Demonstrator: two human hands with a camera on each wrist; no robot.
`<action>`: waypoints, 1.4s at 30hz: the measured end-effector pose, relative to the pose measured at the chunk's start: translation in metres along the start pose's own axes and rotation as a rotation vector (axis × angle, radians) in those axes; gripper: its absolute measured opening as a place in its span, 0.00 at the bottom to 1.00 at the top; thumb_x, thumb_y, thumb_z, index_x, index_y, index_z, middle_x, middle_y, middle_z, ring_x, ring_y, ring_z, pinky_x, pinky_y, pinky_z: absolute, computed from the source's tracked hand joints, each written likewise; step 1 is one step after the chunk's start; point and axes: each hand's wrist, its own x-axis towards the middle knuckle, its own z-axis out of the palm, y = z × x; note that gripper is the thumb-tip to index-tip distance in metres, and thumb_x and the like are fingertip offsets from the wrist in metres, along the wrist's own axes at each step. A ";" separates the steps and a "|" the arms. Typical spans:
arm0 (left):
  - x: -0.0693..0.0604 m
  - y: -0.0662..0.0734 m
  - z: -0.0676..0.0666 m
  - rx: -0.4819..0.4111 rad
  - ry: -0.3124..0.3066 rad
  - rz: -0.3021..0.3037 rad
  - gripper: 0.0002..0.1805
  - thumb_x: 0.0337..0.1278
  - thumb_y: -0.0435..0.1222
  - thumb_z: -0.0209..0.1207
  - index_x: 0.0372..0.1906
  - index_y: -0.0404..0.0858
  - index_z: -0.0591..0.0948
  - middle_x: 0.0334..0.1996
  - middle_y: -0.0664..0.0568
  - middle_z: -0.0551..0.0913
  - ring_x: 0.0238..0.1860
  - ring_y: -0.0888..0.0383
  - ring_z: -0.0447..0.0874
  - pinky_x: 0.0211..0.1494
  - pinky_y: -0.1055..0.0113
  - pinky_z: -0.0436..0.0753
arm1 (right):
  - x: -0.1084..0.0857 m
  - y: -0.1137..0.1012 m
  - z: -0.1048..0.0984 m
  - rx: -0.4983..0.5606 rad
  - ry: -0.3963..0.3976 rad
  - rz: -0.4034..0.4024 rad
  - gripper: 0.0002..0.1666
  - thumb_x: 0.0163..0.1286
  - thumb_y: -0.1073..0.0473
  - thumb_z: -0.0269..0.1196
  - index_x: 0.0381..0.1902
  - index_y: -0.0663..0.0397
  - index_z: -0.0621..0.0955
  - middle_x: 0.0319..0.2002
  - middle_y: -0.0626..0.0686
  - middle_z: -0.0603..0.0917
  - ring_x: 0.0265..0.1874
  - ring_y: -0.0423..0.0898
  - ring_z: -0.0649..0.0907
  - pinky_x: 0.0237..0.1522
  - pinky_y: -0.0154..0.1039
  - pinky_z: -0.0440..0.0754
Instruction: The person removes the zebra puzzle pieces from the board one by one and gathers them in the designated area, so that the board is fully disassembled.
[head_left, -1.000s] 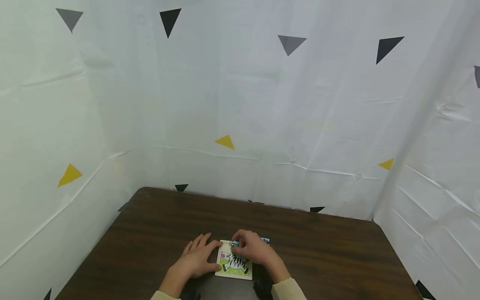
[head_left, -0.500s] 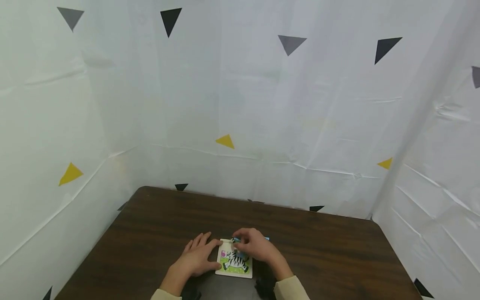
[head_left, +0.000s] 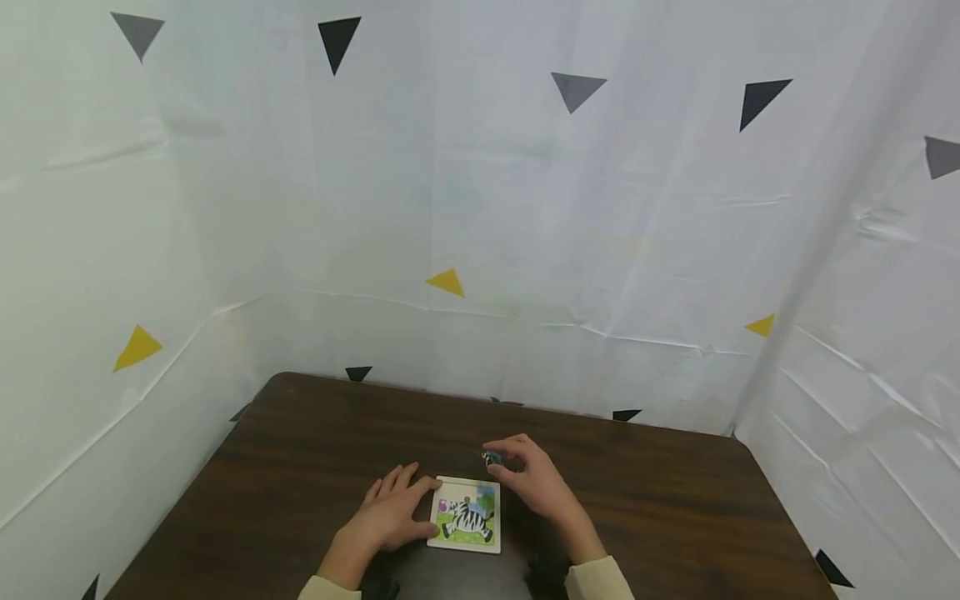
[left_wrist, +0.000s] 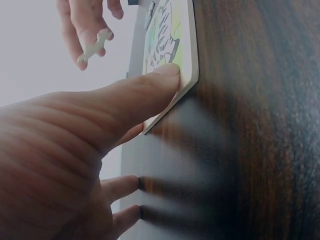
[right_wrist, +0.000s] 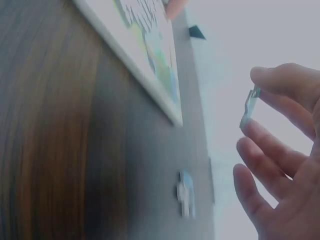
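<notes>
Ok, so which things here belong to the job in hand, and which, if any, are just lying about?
Part of the job:
zebra puzzle, touched by the left hand
small piece, pinched in the right hand
loose piece lying nearby, probably the puzzle's too

Just surroundings:
table underneath
white patterned sheet behind

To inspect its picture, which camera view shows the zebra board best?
The head view: it shows nearly the whole board from above, the left hand covering only a little. The left wrist view cuts it off, slanted; the right wrist view cuts it off too, blurred.
</notes>
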 end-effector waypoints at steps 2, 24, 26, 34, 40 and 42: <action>-0.001 0.002 0.000 -0.006 -0.005 0.002 0.35 0.62 0.53 0.75 0.73 0.54 0.77 0.83 0.34 0.59 0.84 0.27 0.51 0.81 0.23 0.49 | -0.004 0.004 -0.007 0.011 -0.004 0.014 0.22 0.78 0.49 0.69 0.65 0.45 0.86 0.56 0.48 0.85 0.57 0.52 0.83 0.59 0.58 0.85; 0.012 -0.003 0.002 -0.011 -0.009 0.012 0.36 0.62 0.53 0.75 0.73 0.54 0.76 0.84 0.35 0.58 0.84 0.28 0.51 0.81 0.22 0.49 | -0.030 0.052 -0.067 -0.218 0.009 0.164 0.14 0.71 0.57 0.75 0.52 0.50 0.88 0.46 0.48 0.87 0.47 0.46 0.84 0.53 0.54 0.86; 0.006 0.004 -0.004 -0.021 -0.019 0.001 0.36 0.63 0.51 0.75 0.73 0.52 0.77 0.84 0.34 0.58 0.84 0.27 0.50 0.81 0.22 0.49 | -0.031 0.054 -0.067 -0.230 -0.002 0.162 0.13 0.71 0.57 0.75 0.51 0.50 0.89 0.45 0.49 0.86 0.44 0.45 0.83 0.50 0.51 0.85; 0.004 0.003 -0.003 -0.037 -0.021 -0.002 0.35 0.63 0.51 0.75 0.72 0.54 0.77 0.84 0.35 0.58 0.85 0.28 0.50 0.82 0.24 0.48 | -0.031 0.063 -0.060 -0.239 -0.003 0.149 0.13 0.68 0.59 0.76 0.49 0.50 0.90 0.45 0.51 0.84 0.42 0.46 0.80 0.47 0.46 0.82; 0.009 -0.002 0.001 -0.024 -0.017 0.017 0.36 0.63 0.53 0.74 0.74 0.56 0.76 0.85 0.35 0.56 0.85 0.27 0.48 0.82 0.23 0.47 | -0.028 0.063 -0.058 -0.234 0.012 0.137 0.13 0.67 0.60 0.77 0.49 0.51 0.91 0.45 0.52 0.84 0.42 0.46 0.80 0.47 0.46 0.82; 0.012 -0.006 0.003 -0.012 -0.017 0.024 0.36 0.63 0.55 0.74 0.74 0.57 0.75 0.85 0.36 0.56 0.85 0.27 0.48 0.82 0.22 0.47 | -0.028 0.063 -0.058 -0.236 0.011 0.136 0.13 0.67 0.60 0.77 0.49 0.51 0.91 0.45 0.52 0.85 0.42 0.46 0.80 0.47 0.46 0.82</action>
